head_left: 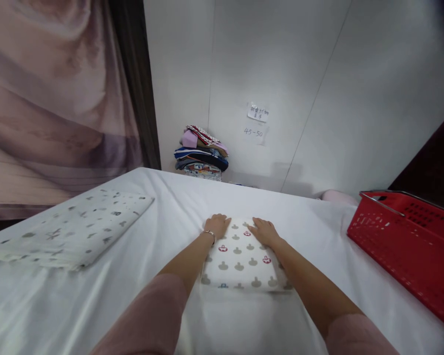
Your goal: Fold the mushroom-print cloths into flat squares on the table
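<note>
A folded white cloth (244, 254) with grey, red and blue mushroom-like prints lies flat in front of me. At its far left corner rests my left hand (217, 226), which wears a bracelet; its thumb points inward along the cloth. My right hand (265, 231) lies on the far right corner, thumb spread toward the middle. Both hands look flat and open against the cloth's side edges, though some fingertips are hard to make out.
A second printed white cloth (92, 227) lies spread at the left on the white-covered table (170, 207). On the right stands a red plastic basket (407, 246). Behind the table is a stack of folded fabrics (202, 153), near paper notes (257, 123) on the wall.
</note>
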The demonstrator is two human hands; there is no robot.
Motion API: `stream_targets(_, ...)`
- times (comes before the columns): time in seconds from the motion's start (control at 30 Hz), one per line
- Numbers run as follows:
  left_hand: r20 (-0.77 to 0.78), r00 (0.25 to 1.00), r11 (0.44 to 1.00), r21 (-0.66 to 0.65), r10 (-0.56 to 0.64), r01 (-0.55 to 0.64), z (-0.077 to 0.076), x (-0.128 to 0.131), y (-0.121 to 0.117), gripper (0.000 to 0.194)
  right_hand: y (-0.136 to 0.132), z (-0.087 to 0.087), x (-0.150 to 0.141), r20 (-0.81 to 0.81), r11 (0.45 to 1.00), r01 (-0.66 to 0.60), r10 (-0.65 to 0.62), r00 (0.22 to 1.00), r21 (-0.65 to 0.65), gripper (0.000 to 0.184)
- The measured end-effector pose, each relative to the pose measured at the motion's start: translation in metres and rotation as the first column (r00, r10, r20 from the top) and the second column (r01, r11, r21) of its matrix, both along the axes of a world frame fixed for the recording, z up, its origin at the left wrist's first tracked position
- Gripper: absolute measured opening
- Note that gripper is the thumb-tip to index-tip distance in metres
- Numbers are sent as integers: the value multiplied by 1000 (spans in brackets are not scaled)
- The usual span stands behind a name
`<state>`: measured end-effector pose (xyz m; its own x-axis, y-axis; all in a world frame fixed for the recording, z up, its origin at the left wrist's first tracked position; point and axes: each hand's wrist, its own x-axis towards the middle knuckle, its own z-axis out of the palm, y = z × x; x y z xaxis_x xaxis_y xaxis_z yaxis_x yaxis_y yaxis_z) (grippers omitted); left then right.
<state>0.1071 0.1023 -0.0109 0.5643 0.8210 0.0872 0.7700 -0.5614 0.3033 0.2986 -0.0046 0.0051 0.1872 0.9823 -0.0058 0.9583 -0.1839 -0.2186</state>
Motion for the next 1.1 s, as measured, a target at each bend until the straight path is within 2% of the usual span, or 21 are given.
stream_targets(0.27, -34, 999, 999, 48, -6, 8, -1, 3, -1, 42, 26, 21, 26, -89, 980, -89, 74, 993, -179, 39)
stream_targets(0.47, -56, 998, 996, 87, -25, 29, -3, 5, 1, 38, 45, 25, 43, -166, 922, -207, 159, 973, -327, 36)
stream_targets(0.63, -66, 997, 994, 99, -37, 44, -1, 5, 0, 38, 63, 28, 51, -166, 870, -199, 137, 976, -451, 49)
stream_targets(0.87, -91, 994, 996, 60, -57, 62, 5, 3, -3, 38, 86, 37, 45, -113, 794, -188, 150, 982, -578, 43)
stream_targets(1.0, -124, 985, 993, -38, -118, 114, 14, 0, 4, 39, 77, 46, 39, -88, 816, -189, 168, 982, -547, 47)
stream_targets(1.1, -145, 970, 973, -157, -194, 171, 26, -2, 17, 41, 58, 65, 31, -70, 854, -210, 201, 977, -476, 47)
